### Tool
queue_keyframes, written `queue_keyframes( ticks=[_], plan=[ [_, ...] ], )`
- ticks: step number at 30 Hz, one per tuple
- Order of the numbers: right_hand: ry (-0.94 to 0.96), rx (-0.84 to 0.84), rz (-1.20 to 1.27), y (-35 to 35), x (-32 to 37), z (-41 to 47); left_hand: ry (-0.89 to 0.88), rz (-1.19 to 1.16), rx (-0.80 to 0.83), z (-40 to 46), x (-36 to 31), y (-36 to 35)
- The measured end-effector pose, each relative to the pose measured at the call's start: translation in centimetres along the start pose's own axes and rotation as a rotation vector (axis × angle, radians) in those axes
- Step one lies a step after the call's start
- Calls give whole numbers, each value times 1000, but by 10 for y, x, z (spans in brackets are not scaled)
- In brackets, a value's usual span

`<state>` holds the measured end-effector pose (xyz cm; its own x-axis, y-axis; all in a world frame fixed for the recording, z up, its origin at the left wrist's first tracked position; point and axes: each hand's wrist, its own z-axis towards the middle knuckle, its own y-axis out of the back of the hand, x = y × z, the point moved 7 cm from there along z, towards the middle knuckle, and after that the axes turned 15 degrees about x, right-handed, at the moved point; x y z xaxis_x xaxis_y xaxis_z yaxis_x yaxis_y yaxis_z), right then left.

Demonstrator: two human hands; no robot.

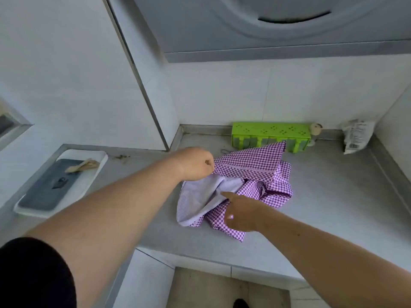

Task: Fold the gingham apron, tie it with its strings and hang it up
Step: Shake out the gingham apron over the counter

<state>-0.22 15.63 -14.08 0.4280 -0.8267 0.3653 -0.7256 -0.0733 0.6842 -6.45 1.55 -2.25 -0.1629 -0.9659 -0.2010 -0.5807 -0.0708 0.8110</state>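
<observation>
The purple-and-white gingham apron (251,165) lies crumpled in a heap on the grey countertop (329,196), its pale lining turned up on the left side. My left hand (195,163) is closed in a fist on the apron's upper left edge, holding a hemmed border taut. My right hand (241,213) rests on the lower part of the heap with the index finger stretched toward the pale lining; its other fingers press into the checked cloth. The strings are not visible.
A green perforated holder (270,130) stands against the back wall behind the apron, a small figurine (315,130) beside it and a white packet (355,135) at the right. A white tray (60,183) with a grey board lies at the left. A range hood (278,25) hangs overhead.
</observation>
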Motion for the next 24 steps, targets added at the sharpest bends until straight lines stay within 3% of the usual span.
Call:
queue_keyframes(
  ticks=[7, 11, 16, 19, 22, 24],
  plan=[
    [-111, 36, -41, -13, -21, 38, 121, 0, 127, 12, 33, -30],
    [-151, 4, 155, -18, -36, 54, 181, -28, 192, 14, 55, -50],
    [-2, -140, 411, 9, -28, 46, 272, -143, 255, 8, 71, -74],
    [133, -214, 570, 32, -16, 31, 397, -490, 286, 8, 91, -102],
    [189, -262, 629, 44, -8, 17, 616, -869, 129, 5, 114, -117],
    [199, -276, 665, 46, -5, 9, 696, -1134, 106, -1, 122, -130]
  ],
)
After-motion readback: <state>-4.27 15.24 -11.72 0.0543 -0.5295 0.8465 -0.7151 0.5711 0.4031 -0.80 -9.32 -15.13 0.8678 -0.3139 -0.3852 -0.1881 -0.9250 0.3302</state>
